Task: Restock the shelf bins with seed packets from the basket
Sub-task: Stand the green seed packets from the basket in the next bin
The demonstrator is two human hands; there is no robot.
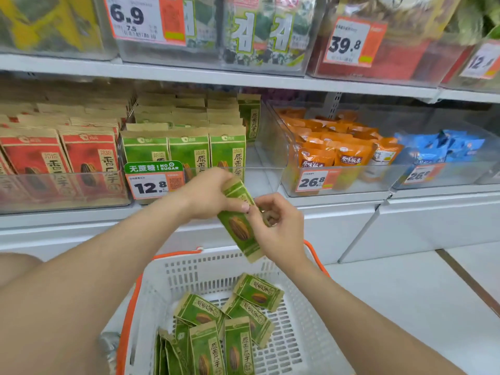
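Note:
A green seed packet (239,224) hangs tilted above the basket, just in front of the shelf. My left hand (208,194) grips its upper end, and my right hand (278,226) pinches its right edge. Below, a white basket (189,269) with orange handles holds several more green packets (216,328). On the shelf straight ahead, a clear bin (257,180) is packed with rows of the same green packets (186,147); its right end shows a gap.
Left of the green bin stands a bin of red seed packets (54,155). To the right are bins of orange packets (332,147) and blue packets (443,144). An upper shelf (216,75) overhangs with more stocked bins. A white cabinet front (405,226) lies below.

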